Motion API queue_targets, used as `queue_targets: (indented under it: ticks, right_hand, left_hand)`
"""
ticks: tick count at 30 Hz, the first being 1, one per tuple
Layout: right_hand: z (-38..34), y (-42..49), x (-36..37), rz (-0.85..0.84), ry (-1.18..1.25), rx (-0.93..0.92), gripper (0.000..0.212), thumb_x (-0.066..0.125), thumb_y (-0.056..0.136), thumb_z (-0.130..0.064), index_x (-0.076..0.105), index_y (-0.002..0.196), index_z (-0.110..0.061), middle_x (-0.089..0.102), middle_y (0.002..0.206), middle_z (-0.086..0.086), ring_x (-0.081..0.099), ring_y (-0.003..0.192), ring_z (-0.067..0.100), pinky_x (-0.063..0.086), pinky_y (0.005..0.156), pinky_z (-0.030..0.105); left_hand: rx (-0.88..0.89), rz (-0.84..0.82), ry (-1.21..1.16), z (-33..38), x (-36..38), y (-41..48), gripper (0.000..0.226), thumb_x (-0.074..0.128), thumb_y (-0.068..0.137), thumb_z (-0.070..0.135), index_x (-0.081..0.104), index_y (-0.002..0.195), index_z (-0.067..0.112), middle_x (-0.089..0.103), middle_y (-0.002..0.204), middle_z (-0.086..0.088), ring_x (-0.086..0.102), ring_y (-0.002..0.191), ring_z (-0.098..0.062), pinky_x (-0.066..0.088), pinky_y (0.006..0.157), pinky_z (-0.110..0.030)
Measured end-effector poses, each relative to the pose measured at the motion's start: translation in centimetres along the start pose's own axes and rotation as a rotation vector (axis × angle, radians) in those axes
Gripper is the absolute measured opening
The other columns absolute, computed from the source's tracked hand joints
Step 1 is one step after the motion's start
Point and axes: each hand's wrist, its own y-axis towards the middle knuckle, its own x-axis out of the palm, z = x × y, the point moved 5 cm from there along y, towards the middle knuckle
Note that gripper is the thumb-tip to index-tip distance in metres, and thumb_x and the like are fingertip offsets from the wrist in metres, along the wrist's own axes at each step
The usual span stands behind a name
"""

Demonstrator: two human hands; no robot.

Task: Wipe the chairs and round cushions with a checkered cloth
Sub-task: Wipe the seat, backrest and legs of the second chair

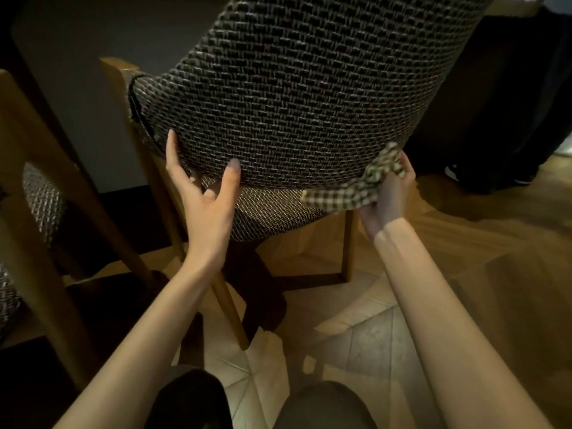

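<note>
Two hands are set on the woven backrest of a chair (309, 88). Its lower edge is held by the left hand (207, 212): thumb and one finger are laid straight on the weave, the other fingers (210, 193) curled under. The checkered cloth (356, 187) is bunched in the curled fingers of the right hand (387, 199) and pressed to the backrest's lower right edge.

Floor (356, 335): patterned wood parquet, brightly lit at centre, in shadow to the left. Standing directly on it: one chair (294, 88) with woven upholstery, on slim wooden legs (230, 308); a second chair (37, 156) of similar wooden frame just beside it, at left.
</note>
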Motion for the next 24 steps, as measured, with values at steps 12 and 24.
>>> queue_targets:
  ticks: [12,24]
  right_hand:
    - [-0.4,-1.5,2.0,0.232,-0.14,0.008,0.048,0.055,0.076,-0.034,0.04,0.121,-0.031,0.054,0.121,0.0,0.053,0.116,0.023,0.046,0.099,0.045]
    - [-8.5,-10.8,5.4,0.217,-1.071,0.183,0.046,0.043,0.09,0.003,0.048,0.132,-0.014,0.058,0.12,0.002,0.052,0.114,0.019,0.039,0.095,0.027]
  left_hand:
    - [-0.219,0.086,-0.089,0.6,0.4,-0.6,0.077,0.066,0.086,0.02,0.017,0.139,0.045,0.022,0.15,-0.002,0.041,0.132,-0.029,0.046,0.095,-0.058]
    - [-0.763,-0.096,0.344,11.3,0.5,-0.3,0.069,0.059,0.091,0.013,0.02,0.147,0.025,0.028,0.145,-0.007,0.041,0.113,-0.004,0.033,0.095,-0.004]
